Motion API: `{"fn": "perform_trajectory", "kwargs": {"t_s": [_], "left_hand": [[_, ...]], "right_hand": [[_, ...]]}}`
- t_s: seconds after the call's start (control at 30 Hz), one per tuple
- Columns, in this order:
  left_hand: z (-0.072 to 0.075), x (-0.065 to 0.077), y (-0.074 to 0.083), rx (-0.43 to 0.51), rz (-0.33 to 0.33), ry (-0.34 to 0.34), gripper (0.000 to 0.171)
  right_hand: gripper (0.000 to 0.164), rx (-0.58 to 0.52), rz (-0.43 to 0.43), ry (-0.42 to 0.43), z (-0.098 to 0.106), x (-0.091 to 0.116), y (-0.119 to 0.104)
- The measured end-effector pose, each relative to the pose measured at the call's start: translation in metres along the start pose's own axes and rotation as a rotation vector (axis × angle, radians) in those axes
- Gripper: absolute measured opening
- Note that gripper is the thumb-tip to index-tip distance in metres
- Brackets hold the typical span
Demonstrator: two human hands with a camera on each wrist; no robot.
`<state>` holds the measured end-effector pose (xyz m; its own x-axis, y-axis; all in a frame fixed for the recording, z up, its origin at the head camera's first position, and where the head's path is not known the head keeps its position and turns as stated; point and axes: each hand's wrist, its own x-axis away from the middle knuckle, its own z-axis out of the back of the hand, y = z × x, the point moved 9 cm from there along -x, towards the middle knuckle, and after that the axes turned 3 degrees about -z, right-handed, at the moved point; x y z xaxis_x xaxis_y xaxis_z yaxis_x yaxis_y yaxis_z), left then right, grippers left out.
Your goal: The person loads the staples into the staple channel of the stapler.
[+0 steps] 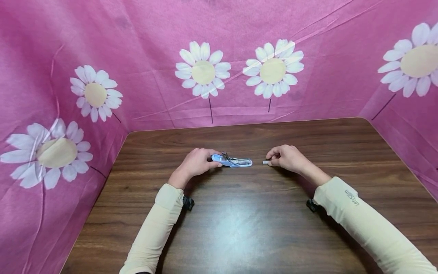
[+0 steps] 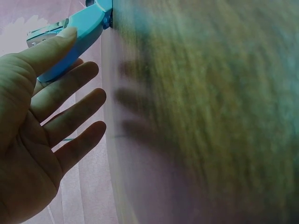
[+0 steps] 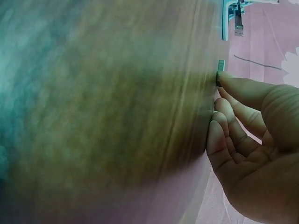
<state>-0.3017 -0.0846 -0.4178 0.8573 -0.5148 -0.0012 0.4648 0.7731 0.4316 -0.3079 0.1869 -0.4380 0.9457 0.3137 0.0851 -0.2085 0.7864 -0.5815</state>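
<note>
A light-blue stapler (image 1: 236,163) lies low over the middle of the table, its top swung back so the metal staple channel shows. My left hand (image 1: 196,161) pinches its hinge end from the left; in the left wrist view the thumb lies on the blue body (image 2: 88,30) and the other fingers are spread. A short grey strip of staples (image 1: 265,162) is pinched by the thumb and forefinger of my right hand (image 1: 287,158). The strip (image 3: 220,70) points toward the stapler's free end, with a small gap between them.
The brown wood-grain table (image 1: 239,213) has a far edge that meets a pink cloth (image 1: 154,76) printed with white daisies. This cloth also hangs along the left and right sides. A dark wrist camera (image 1: 188,203) sits under each sleeve cuff.
</note>
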Motion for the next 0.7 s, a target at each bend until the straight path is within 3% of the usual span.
{"fn": "perform_trajectory", "kwargs": {"t_s": [0.7], "left_hand": [[-0.0017, -0.0024, 0.0018, -0.003, -0.001, -0.011, 0.04]], "right_hand": [[0.006, 0.029, 0.003, 0.007, 0.0002, 0.0008, -0.002]]}}
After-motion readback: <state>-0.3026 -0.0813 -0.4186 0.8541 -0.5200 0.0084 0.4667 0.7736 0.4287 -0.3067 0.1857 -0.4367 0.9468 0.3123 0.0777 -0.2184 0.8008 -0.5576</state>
